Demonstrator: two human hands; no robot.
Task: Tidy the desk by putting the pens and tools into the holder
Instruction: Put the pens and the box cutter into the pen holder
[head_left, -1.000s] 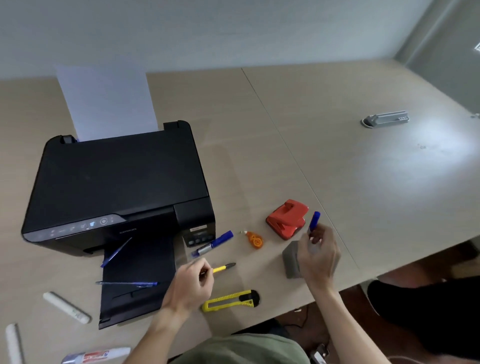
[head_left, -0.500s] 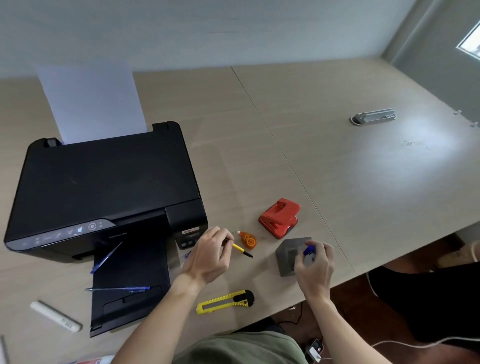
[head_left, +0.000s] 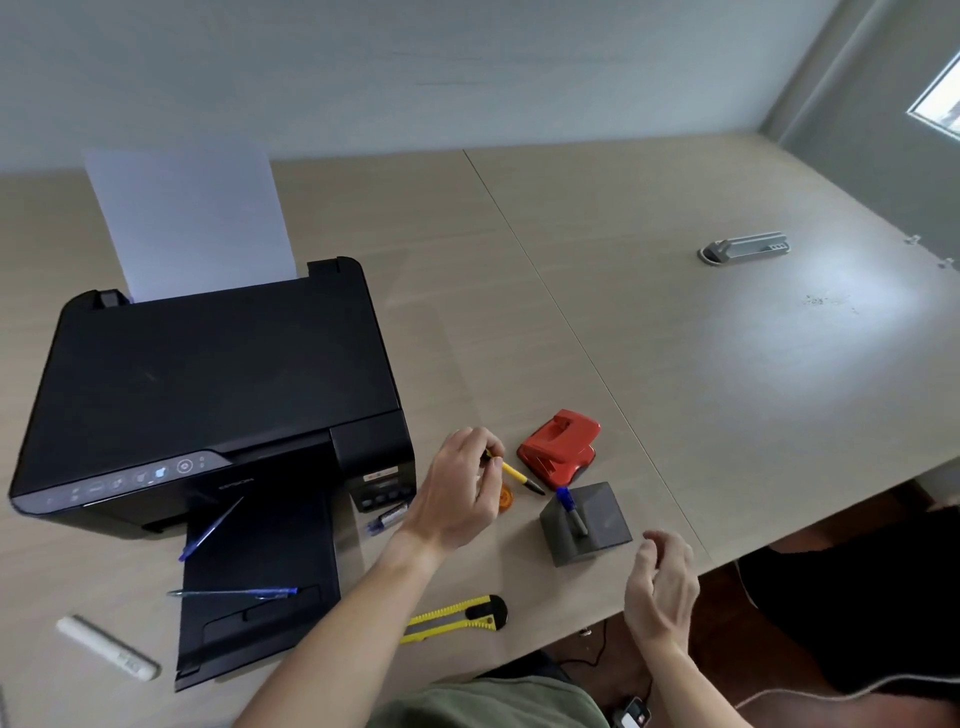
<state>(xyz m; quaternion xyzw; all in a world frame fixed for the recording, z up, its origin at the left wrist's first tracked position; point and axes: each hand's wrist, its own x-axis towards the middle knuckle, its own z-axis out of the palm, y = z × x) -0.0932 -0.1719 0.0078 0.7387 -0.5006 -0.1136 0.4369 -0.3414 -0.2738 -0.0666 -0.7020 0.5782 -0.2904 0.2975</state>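
Note:
A grey block-shaped holder (head_left: 597, 519) stands near the desk's front edge, with a blue-capped marker (head_left: 570, 509) stuck in it, cap up. My left hand (head_left: 460, 493) is just left of the holder and grips a yellow pen (head_left: 517, 475) whose black tip points toward the holder. My right hand (head_left: 662, 587) hovers right of and below the holder, fingers apart, holding nothing. A yellow box cutter (head_left: 457, 616) lies at the front edge. Two blue pens (head_left: 210, 530) (head_left: 234, 593) rest on the printer tray. Another blue marker (head_left: 387, 518) lies by the printer.
A black printer (head_left: 208, 384) with a white sheet fills the left. A red hole punch (head_left: 561, 449) sits behind the holder, an orange correction tape (head_left: 506, 501) is partly hidden by my left hand. A white tube (head_left: 106, 647) lies front left. A grey socket strip (head_left: 745, 247) is far right.
My right hand set the blue-capped marker into the holder, let go and pulled back toward me. My left hand carried the yellow pen rightward, closer to the holder.

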